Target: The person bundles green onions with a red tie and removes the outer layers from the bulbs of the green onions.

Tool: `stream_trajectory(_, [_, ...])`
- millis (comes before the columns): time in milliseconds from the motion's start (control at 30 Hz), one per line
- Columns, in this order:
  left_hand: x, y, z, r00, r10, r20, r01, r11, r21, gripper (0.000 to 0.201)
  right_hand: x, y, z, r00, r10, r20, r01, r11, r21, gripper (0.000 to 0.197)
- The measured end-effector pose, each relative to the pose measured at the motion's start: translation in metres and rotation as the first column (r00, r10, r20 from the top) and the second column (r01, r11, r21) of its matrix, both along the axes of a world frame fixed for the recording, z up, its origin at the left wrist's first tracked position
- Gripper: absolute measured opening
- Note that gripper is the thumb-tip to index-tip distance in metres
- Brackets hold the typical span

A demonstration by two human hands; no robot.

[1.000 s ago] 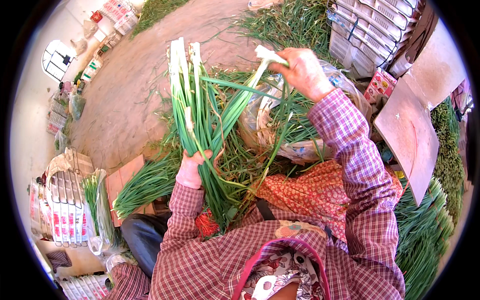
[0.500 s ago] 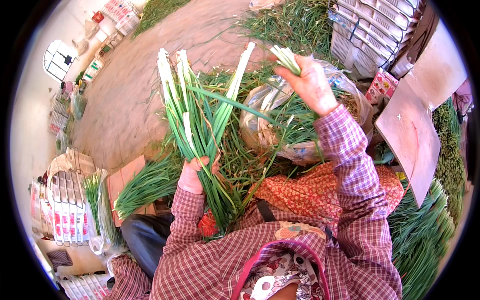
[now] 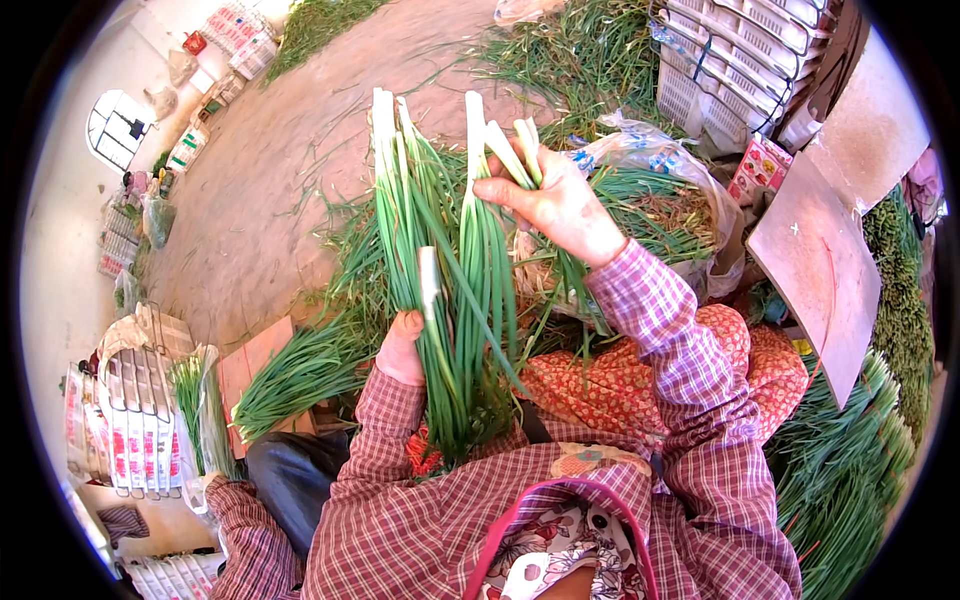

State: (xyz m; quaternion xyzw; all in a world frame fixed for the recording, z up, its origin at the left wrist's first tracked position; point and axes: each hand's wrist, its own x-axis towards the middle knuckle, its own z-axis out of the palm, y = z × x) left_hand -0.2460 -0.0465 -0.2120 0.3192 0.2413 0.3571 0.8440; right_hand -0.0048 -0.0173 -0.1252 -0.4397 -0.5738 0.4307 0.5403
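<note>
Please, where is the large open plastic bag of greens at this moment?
In the head view, the open plastic bag sits right of centre, just past the right hand and the stalks it holds; the red flowered cloth is nearer the body.

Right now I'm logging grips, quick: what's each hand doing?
Left hand: closed around a bunch of green stalks.
Right hand: closed on a few white-ended stalks.

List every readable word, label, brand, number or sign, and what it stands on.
None can be quoted; print shows but is unreadable:
White crates, lower left: red print, too blurred.
White stack, upper left: red print, too small.
Red-and-white panel, right: too small.
Clear plastic bag: blue print, too crumpled.
Green stalks in hand: none visible.
</note>
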Motion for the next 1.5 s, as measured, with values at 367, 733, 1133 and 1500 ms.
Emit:
stream_trajectory(367, [0.051,0.0,0.035,0.948,0.192,-0.252,-0.158,0.976,0.149,0.054,-0.004,-0.005,-0.009,0.955,-0.156,0.254,0.108,0.975,0.193,0.028])
stream_trajectory(733, [0.019,0.0,0.01,0.942,0.232,-0.242,-0.209,0.971,0.117,0.05,0.082,0.043,-0.019,0.657,-0.668,0.349,0.522,0.737,0.43,0.031])
stream_trajectory(1133, [0.019,0.0,0.012,0.934,0.232,-0.272,-0.183,0.964,0.193,0.055,0.052,0.001,0.0,0.684,-0.356,0.637,0.257,0.935,0.246,0.037])
stream_trajectory(1500, [0.034,0.003,0.016,0.941,0.264,-0.214,-0.21,0.947,0.244,0.042,-0.001,0.005,0.009,0.99,-0.133,0.043,0.131,0.99,0.044,0.025])
